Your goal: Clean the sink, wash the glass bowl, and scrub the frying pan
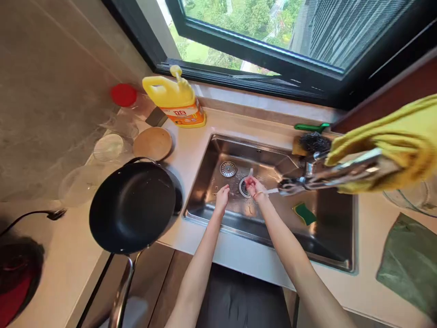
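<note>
Because the chrome faucet point(341, 173) runs lengthwise leftward from the frame's right side, its spout point(287, 187) ends just beside your right hand point(255, 187), the nearer one; your left hand point(222, 199) sits farther left over the steel sink point(336, 228). Both hands' fingers curl loosely open, holding nothing visible.

Bare forearms point(204, 264), right hand point(255, 185) with thin reddish wristband point(258, 193)

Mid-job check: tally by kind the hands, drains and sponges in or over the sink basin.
Hands: 2 (left hand, right hand)
Drains: 2 (slotted drain, partly hidden drain)
Sponges: 1 (green-and-yellow sponge)
Total: 5
</note>
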A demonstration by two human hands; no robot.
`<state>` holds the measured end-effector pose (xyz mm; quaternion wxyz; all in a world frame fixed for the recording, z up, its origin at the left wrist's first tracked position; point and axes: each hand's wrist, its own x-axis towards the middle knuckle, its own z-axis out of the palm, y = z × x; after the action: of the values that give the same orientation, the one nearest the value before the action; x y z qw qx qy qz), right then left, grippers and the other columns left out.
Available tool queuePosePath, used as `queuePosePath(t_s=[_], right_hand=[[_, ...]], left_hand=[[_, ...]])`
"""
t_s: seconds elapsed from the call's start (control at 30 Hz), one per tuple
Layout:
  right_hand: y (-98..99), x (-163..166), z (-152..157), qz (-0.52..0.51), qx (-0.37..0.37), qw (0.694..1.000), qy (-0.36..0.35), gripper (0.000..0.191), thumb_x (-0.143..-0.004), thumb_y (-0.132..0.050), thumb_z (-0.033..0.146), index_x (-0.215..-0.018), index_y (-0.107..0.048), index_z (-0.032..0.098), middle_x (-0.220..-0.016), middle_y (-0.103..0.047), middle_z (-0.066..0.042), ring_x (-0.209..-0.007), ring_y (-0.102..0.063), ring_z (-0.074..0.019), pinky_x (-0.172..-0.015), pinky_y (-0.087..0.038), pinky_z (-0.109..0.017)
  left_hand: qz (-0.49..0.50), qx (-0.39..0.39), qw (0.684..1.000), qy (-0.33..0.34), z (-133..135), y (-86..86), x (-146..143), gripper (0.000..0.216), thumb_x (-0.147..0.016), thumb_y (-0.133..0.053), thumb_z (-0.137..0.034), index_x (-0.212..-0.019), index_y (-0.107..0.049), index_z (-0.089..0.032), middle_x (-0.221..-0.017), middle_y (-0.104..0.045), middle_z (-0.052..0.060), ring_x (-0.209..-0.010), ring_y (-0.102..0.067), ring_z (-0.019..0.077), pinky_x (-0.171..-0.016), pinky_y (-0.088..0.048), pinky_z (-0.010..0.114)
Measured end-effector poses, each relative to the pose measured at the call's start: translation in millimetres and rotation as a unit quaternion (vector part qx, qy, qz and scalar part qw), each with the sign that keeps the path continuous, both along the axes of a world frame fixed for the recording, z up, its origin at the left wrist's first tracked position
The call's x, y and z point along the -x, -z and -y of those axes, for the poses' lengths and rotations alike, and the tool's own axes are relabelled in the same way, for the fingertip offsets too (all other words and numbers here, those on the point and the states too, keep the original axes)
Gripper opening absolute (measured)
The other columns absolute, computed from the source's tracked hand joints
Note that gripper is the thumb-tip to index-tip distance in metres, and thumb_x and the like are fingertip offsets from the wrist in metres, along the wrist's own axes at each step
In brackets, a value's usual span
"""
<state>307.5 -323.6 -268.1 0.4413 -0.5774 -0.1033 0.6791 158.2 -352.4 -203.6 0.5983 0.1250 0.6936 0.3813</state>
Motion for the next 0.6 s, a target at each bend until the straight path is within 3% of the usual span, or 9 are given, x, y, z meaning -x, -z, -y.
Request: queuePosePath(t_s=[0.1, 0.2, 0.27, 0.43, 0.6], right_hand=[[32.1, 55, -17, 0.189, -0.037, 0.978, -0.084, 0.027, -0.081, -0.048, 0.018, -0.103, -0.063, 0.014, -0.106, -0.067, -0.01, -0.11, -0.059, -0.0189, -0.102, -0.044, -0.04], [58.4, 97, -44, 0.332, -0.101, 0.924, -0.164, 0.041, -0.079, -0.05, 0.012, -0.119, -0.058, 0.016, -0.132, -0.055, -0.01, -0.13, -0.041, -0.0185, -0.113, -0.028, -0.038], [73.1, 111, -66, 0.404, -0.125, 0.88, -0.214, 0.043, -0.082, -0.05, 0.011, -0.125, -0.055, 0.016, -0.138, -0.049, -0.012, -0.134, -0.035, -0.0201, -0.114, -0.024, -0.038], [102.6, 111, -96, 0.511, -0.113, 0.782, -0.338, 0.031, -0.089, -0.04, 0.013, -0.11, -0.063, 0.01, -0.125, -0.055, -0.019, -0.118, -0.048, -0.026, -0.102, -0.037, -0.041], [109.4, 109, -67, 0.539, -0.138, 0.708, -0.434, 0.029, -0.09, -0.04, 0.013, -0.108, -0.063, 0.015, -0.114, -0.06, -0.012, -0.099, -0.057, -0.0182, -0.088, -0.045, -0.029]], left_hand=[[-0.038, -0.036, 0.998, 0.039, 0, -4.3, 37, 0.026, -0.078, -0.055, -0.013, -0.099, -0.07, -0.015, -0.125, -0.063, 0.009, -0.123, -0.051, 0.0192, -0.111, -0.031, 0.035], [-0.069, -0.07, 0.989, 0.108, 16, -2.1, 55, 0.029, -0.082, -0.053, -0.018, -0.107, -0.067, -0.017, -0.126, -0.062, 0.009, -0.122, -0.053, 0.0194, -0.109, -0.033, 0.035], [-0.08, -0.086, 0.981, 0.154, 30, 2.8, 59, 0.032, -0.083, -0.052, -0.022, -0.112, -0.065, -0.017, -0.126, -0.062, 0.009, -0.121, -0.054, 0.02, -0.107, -0.036, 0.037], [-0.046, -0.083, 0.977, 0.19, 45, 12.7, 58, 0.034, -0.084, -0.051, -0.027, -0.113, -0.064, -0.016, -0.124, -0.063, 0.011, -0.118, -0.057, 0.0208, -0.105, -0.038, 0.038], [-0.046, -0.099, 0.974, 0.2, 28, 11.6, 52, 0.032, -0.084, -0.051, -0.029, -0.11, -0.064, -0.016, -0.121, -0.065, 0.011, -0.115, -0.058, 0.0203, -0.103, -0.04, 0.037]])
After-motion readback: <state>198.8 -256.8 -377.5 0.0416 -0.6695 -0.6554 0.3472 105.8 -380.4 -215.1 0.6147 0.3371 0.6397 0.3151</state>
